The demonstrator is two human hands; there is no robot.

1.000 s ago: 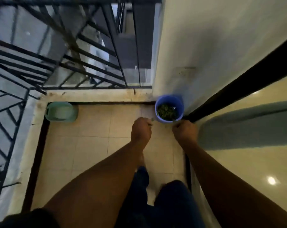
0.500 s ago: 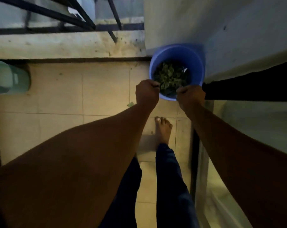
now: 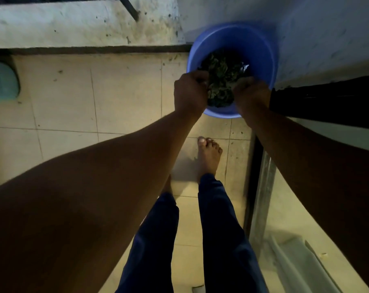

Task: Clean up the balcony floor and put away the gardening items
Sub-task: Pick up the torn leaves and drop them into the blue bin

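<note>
A blue plastic bucket (image 3: pixel 259 43) with dark green leaves (image 3: pixel 221 79) inside stands in the balcony's far right corner, against the wall. My left hand (image 3: pixel 190 92) grips the bucket's near left rim with curled fingers. My right hand (image 3: pixel 251 94) grips the near right rim the same way. Both forearms reach forward over my legs and bare foot (image 3: pixel 209 157). My fingertips are hidden inside the rim.
A pale green container (image 3: pixel 1 81) sits at the left edge by the low concrete parapet (image 3: pixel 84 24). The sliding door track (image 3: pixel 257 182) and dark door frame (image 3: pixel 327 102) run along the right. Small specks of debris dot the beige tiles (image 3: pixel 120 92).
The view has closed in on the bucket and tipped downward. Both hands went from just short of the bucket to gripping its near rim.
</note>
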